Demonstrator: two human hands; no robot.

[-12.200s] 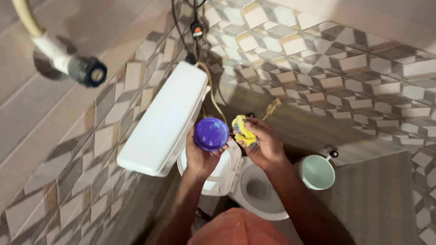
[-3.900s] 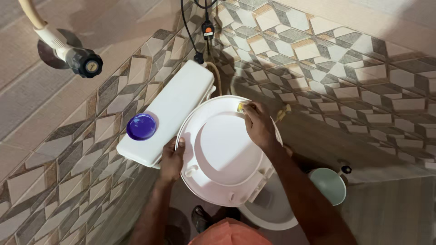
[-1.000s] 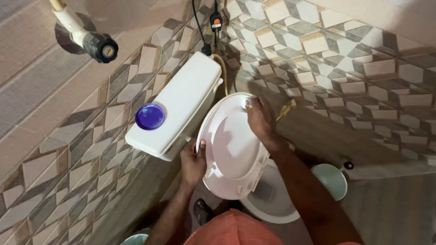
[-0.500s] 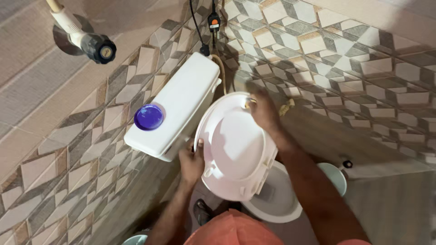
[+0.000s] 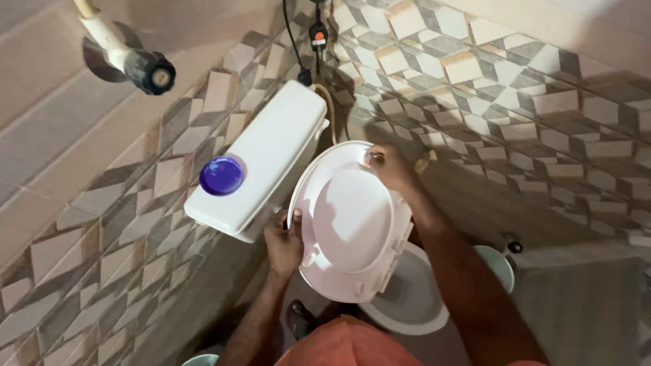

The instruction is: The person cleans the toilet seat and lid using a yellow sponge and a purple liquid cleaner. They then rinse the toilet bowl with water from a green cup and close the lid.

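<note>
Glossy white plastic toilet lid point(image 5: 352, 224); smooth glazed cistern point(image 5: 261, 163) with shiny purple cap point(image 5: 221, 175); matt patterned wall tiles point(image 5: 515, 102).

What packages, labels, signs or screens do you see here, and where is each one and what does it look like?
Round container: on the white cistern lid, left of the raised toilet lid; a flat disc, seen from above, purple-blue, no label visible.
No signs or screens in view.

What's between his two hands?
In the head view, the raised white plastic toilet lid spans between the left hand and right hand; both touch its rim.
</note>
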